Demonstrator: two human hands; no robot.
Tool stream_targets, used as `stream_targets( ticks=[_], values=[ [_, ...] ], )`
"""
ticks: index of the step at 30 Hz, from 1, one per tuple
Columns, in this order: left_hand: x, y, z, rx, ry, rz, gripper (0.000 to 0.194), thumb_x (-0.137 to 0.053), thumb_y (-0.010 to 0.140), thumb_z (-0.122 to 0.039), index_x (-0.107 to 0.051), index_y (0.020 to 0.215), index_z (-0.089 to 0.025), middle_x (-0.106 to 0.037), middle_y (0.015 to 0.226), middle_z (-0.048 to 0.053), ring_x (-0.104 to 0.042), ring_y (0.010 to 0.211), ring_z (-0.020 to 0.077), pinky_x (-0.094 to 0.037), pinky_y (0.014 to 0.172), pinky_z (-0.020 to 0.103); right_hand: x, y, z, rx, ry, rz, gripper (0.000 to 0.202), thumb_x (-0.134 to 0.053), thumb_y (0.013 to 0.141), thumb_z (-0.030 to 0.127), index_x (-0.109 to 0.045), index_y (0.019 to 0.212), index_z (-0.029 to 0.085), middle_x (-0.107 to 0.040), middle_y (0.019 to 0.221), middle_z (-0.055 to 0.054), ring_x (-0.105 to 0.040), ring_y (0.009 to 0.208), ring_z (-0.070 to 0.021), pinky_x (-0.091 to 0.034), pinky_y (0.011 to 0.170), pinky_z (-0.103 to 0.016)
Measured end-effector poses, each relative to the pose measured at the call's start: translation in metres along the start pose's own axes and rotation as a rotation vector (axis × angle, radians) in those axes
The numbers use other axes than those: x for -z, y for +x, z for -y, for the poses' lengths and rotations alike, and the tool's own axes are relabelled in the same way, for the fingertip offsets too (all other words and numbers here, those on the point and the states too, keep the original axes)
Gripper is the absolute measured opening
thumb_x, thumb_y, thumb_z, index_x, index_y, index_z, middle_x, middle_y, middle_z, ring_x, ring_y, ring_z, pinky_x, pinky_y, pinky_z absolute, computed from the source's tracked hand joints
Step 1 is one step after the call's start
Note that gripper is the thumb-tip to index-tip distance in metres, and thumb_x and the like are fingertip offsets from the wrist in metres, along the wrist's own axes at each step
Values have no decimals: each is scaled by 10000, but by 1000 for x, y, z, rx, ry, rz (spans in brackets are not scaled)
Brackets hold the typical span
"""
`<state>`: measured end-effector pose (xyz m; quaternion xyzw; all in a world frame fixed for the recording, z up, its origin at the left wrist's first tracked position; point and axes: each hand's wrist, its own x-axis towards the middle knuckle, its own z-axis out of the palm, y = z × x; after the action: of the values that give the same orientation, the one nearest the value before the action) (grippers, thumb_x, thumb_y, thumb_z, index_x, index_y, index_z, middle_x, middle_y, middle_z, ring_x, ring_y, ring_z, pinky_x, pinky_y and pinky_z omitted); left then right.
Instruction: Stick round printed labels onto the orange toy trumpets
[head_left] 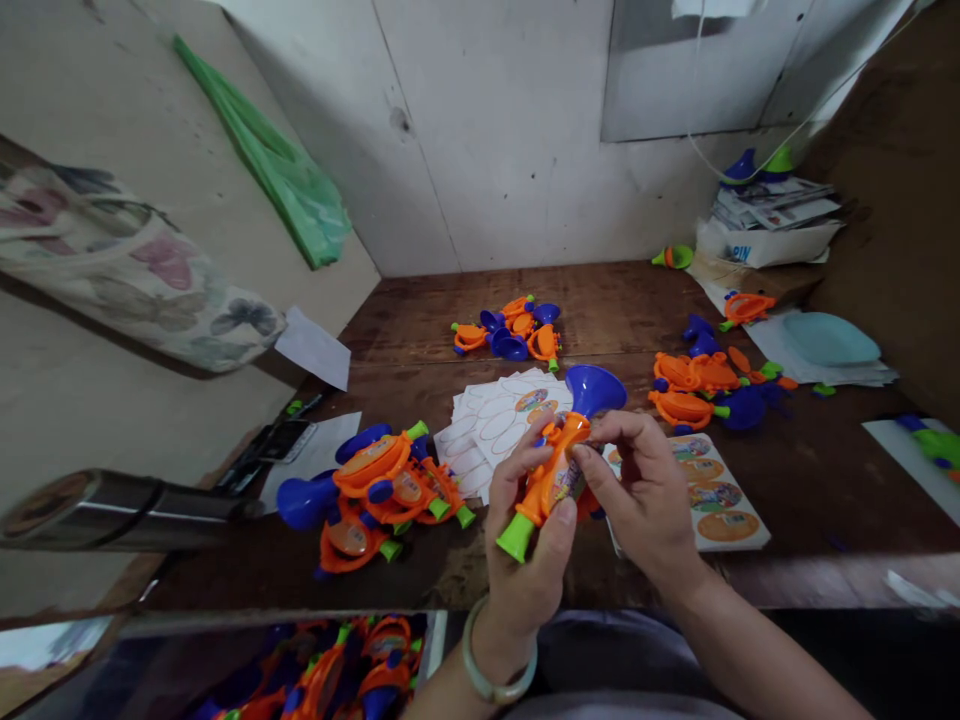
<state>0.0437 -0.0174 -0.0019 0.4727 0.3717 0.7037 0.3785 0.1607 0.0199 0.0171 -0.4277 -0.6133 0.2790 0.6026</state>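
A toy trumpet [555, 462] with an orange body, blue bell and green mouthpiece is held over the table's front part, its bell pointing away from me. My left hand [525, 540] is wrapped round its body from the left and below. The thumb and fingers of my right hand [637, 490] pinch at an oval printed sticker on its side; whether they hold the sticker's edge or press it down is hidden. Under and beside my right hand lies a stack of sticker sheets [739, 505] with oval prints. Behind the trumpet, used backing sheets [472, 430] with oval outlines are spread out.
Toy trumpets lie in piles at left [382, 465], at the back [517, 325] and at right [694, 385]. A steel flask [112, 510] lies at far left. Below the table edge is a box of trumpets [322, 680]. A light blue dish [829, 338] sits on papers.
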Motion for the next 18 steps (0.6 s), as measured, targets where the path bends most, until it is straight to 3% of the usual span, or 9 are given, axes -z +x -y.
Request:
stream_targets(
  ticks=[4,6,8,9,11,14,16,18],
  values=[
    [1,-2,1,-4,31,-10,279,-766,1007,-341,-742,1281,-295,-695,1557,127,-602,1516,387,-510,1243,605,0,2,-7,45,-60,12,115,-724,1017,276,-640,1093,297,-662,1051,-28,-672,968,-219,-592,845,-386],
    [7,-4,-1,25,33,-20,292,-770,1002,-347,-746,1286,-285,-706,1543,143,-642,1474,390,-558,1200,586,8,13,-18,113,-174,-56,361,-778,989,367,-600,1298,311,-611,1321,-101,-646,1166,-284,-605,903,-447],
    [22,-4,-6,10,76,-51,314,-758,1005,-323,-738,1317,-299,-714,1536,138,-668,1447,380,-596,1162,568,23,29,-35,148,-316,-157,701,-826,937,477,-473,1518,304,-429,1593,-182,-549,1376,-375,-598,962,-529],
    [33,-2,-10,-29,142,-64,340,-750,1003,-282,-730,1341,-312,-708,1547,127,-665,1453,372,-603,1157,560,31,38,-45,132,-375,-166,777,-814,936,509,-425,1572,291,-391,1632,-203,-524,1419,-405,-587,987,-563],
    [64,3,-15,-154,375,-45,456,-739,972,-160,-713,1392,-337,-681,1589,97,-626,1498,359,-573,1198,567,45,55,-64,44,-453,-2,746,-754,974,492,-413,1596,260,-480,1592,-217,-590,1371,-401,-581,1004,-579],
    [118,14,-16,-364,817,231,634,-732,885,-46,-720,1441,-352,-659,1615,78,-547,1562,392,-506,1254,626,48,69,-86,-111,-565,383,481,-756,989,363,-608,1425,223,-715,1356,-179,-708,1227,-360,-583,1017,-534],
    [150,18,-11,-435,1069,439,742,-654,863,8,-693,1495,-380,-609,1666,58,-463,1619,391,-472,1281,627,38,71,-96,-158,-613,506,307,-820,957,314,-717,1223,200,-786,1157,-138,-751,1124,-334,-591,1004,-508],
    [172,18,-5,-411,1283,636,858,-620,810,51,-648,1553,-375,-508,1744,64,-376,1662,409,-431,1301,641,23,68,-103,-176,-643,553,259,-826,975,343,-740,1158,182,-786,1117,-102,-761,1071,-292,-615,981,-489]
  ],
)
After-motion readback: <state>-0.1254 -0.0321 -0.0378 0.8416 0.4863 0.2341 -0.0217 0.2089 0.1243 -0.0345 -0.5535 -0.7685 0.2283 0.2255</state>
